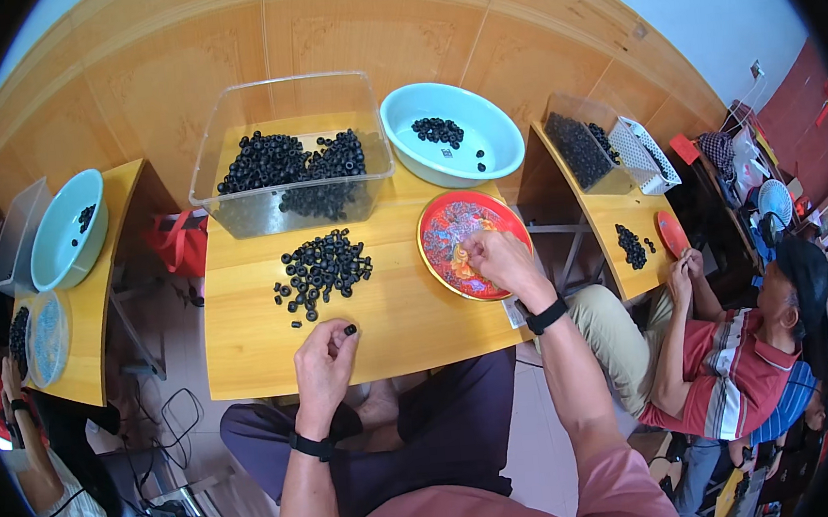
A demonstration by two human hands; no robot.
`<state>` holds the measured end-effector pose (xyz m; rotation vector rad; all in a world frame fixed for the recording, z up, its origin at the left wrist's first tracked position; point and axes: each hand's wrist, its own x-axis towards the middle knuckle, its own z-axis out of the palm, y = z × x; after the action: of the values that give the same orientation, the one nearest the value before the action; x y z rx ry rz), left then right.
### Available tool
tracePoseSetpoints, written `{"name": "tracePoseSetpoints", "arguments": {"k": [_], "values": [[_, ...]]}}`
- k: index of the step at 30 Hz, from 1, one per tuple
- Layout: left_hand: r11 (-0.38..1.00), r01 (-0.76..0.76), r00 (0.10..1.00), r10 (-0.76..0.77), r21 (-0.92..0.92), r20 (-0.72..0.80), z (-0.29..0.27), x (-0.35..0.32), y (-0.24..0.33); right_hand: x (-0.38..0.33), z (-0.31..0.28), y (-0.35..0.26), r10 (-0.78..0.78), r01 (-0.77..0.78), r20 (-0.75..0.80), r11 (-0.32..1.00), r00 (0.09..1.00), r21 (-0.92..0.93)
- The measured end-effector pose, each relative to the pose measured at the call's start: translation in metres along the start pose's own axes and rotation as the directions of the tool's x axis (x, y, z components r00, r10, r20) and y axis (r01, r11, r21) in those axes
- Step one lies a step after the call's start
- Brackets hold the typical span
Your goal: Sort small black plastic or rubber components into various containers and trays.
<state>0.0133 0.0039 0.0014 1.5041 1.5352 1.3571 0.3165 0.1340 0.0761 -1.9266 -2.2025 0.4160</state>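
Head view: left hand (325, 363) pinches one black ring (350, 330) above the wooden table (246, 349); right hand (496, 255) picks with closed fingertips in the red plate (442, 247). Judged early: few rings lie in the pale blue bowl (498, 150), while a loose pile (323, 270) and a full clear bin (225, 205) remain. Neighbour at right sits apart.

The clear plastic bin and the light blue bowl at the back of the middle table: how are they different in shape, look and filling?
The clear plastic bin is rectangular with see-through walls; the light blue bowl is round and opaque. The clear plastic bin holds a large heap of black rings, while the light blue bowl holds only a small cluster and a few strays. Both stand upright on the wooden table and contain the same kind of small black rings.
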Motion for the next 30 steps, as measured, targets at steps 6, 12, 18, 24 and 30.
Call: {"name": "tracePoseSetpoints", "arguments": {"k": [6,12,18,24,30], "values": [[1.000,0.016,1.000,-0.016,-0.019,0.006,0.005,0.000,-0.005,0.023,0.019,0.001,-0.079,0.079,-0.002,0.997,0.997,-0.010],[1.000,-0.009,1.000,0.009,-0.012,-0.001,0.005,0.000,-0.003,0.022,0.022,-0.003,-0.085,0.085,0.003,0.992,0.996,-0.092],[1.000,-0.029,1.000,0.029,-0.003,-0.003,0.001,0.000,0.000,0.008,0.015,-0.005,-0.073,0.072,-0.006,0.993,0.997,-0.090],[0.999,-0.021,1.000,0.021,0.037,0.004,0.002,-0.001,-0.002,-0.039,0.008,-0.056,-0.195,0.205,-0.078,0.969,0.978,0.138],[1.000,-0.004,1.000,0.004,-0.006,0.030,0.003,0.000,0.000,-0.050,0.059,-0.078,-0.400,0.401,0.037,0.916,0.916,-0.017]]}}
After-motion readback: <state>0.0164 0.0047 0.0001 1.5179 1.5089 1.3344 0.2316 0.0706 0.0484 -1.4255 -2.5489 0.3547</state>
